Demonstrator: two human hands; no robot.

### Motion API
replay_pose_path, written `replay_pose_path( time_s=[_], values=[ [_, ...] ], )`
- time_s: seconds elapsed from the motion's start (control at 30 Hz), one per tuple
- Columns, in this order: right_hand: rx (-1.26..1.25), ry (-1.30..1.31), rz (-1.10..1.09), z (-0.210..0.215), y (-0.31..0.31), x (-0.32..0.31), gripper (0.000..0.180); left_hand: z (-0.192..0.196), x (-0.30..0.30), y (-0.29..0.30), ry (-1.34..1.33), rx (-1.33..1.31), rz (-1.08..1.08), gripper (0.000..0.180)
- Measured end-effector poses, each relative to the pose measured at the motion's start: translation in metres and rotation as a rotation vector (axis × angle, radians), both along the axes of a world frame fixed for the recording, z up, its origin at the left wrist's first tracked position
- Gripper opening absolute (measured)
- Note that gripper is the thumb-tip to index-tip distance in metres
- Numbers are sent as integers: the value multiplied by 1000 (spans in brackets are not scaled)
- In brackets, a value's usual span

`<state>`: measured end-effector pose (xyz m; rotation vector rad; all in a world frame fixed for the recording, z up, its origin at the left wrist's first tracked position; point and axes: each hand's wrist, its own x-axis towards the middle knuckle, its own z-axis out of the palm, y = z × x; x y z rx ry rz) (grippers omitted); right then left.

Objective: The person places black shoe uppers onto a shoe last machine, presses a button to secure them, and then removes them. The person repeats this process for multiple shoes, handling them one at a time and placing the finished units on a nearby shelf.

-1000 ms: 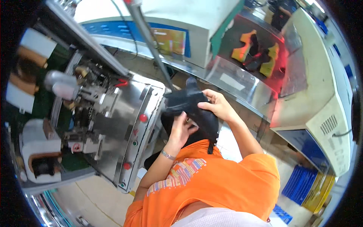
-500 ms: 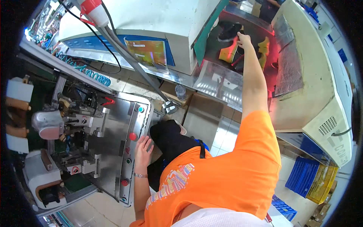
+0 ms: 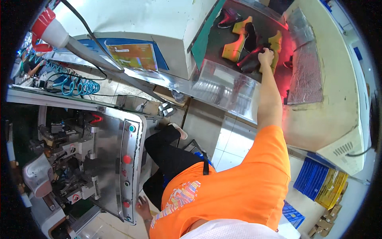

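My right hand (image 3: 266,57) reaches far forward onto the dark conveyor bed, its fingers closed on the end of a dark shoe (image 3: 250,62). Right beside that hand stands a yellow shoe last (image 3: 275,42). Left of the shoe lies another yellow last (image 3: 234,48), with one more yellow piece (image 3: 242,26) behind it. A second dark shoe (image 3: 229,18), lit red, rests at the far left of the bed. Low at my left side, my left hand (image 3: 143,208) hangs by the corner of the machine panel, fingers loosely apart and holding nothing.
A steel panel with red and green buttons (image 3: 126,159) edges the machine at left. A thick grey pole (image 3: 95,59) slants across the upper left. Cream housings flank the conveyor (image 3: 280,81). Blue crates (image 3: 311,178) and a yellow crate (image 3: 331,189) stand at lower right.
My right hand has moved nearer and rightward, onto the dark shoe. My left hand has dropped from beside the red button to the panel's lower corner. The whole view has shifted.
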<state>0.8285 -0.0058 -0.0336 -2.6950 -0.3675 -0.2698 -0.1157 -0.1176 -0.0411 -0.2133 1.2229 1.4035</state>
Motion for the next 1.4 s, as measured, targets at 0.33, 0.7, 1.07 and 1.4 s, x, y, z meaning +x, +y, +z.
replay_pose_path(
  time_s=[0.33, 0.7, 1.07, 1.4],
  values=[
    [-426, 10, 96, -16, 51, 60, 36, 5, -17, 15, -64, -78, 142, 49],
    [-604, -142, 0, -50, 102, 128, 18, 6, -36, 17, -446, 107, -56, 21],
    [-473, -345, 76, 35, 55, 97, 16, -6, -17, 13, -183, -65, 81, 24],
    [-471, -472, 505, 260, -14, -112, 21, -11, -32, 13, -107, -169, 127, 39]
  ],
)
